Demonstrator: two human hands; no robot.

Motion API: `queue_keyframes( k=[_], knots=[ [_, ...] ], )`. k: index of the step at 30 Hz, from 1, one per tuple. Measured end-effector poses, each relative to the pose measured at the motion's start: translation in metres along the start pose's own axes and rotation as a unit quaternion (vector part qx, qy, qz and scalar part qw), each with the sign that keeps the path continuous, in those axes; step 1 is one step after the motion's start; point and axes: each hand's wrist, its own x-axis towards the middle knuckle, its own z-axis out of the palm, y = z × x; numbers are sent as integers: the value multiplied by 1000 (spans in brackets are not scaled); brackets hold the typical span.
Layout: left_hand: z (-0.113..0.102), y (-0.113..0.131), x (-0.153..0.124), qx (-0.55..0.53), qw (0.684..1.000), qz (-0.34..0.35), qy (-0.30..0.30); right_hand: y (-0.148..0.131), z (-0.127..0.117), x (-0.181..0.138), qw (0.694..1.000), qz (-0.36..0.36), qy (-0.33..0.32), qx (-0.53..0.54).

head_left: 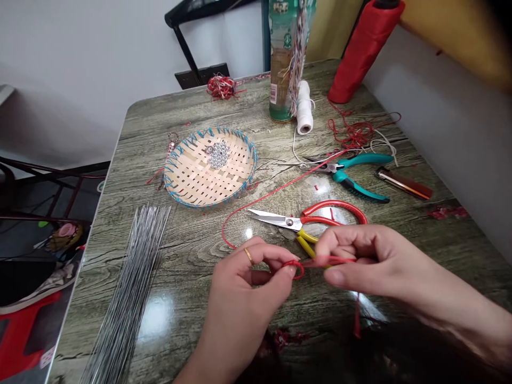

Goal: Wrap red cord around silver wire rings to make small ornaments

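Observation:
My left hand, a gold ring on one finger, pinches a small loop of red cord between thumb and forefinger. To its right, my right hand has its fingers closed on the strand running from that loop, which is blurred by motion. A short red end dangles below the right hand. From the left hand the cord curves away and runs back to a loose red tangle. Just behind the hands lie scissors with red and yellow handles, their blades pointing left; the right hand partly hides them.
A woven bamboo basket holds small metallic pieces. Thin wires lie at left. Teal pliers, a lighter, a white thread spool, a red cord spool and a tall green container stand or lie farther back.

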Motion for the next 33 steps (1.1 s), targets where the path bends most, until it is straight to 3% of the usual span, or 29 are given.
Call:
queue_keyframes(
  k=[3,5,11,14,18,21,25,28,33],
  knots=[
    [-6,-4,1,-36,998,-29,-35,1,1,0,985,-79,50,-147],
    [-9,-6,2,-43,997,-23,-59,2,1,-1,969,-115,47,-216],
    [-3,-1,1,-2,998,-16,-61,-1,3,-4,968,-109,35,-223],
    [2,0,1,62,995,67,-31,-2,5,-1,979,-97,9,-179],
    [4,-2,0,152,966,210,-12,-1,6,2,988,-71,-18,-135],
    [4,-3,-2,153,958,245,-1,1,5,4,992,-57,0,-113],
    [4,-5,-4,101,969,225,12,3,4,6,992,-32,13,-121],
    [7,-6,-5,72,973,218,30,3,3,6,990,-19,-23,-136],
    [9,-4,-8,43,988,147,25,6,3,6,984,-15,-83,-156]
  ],
)
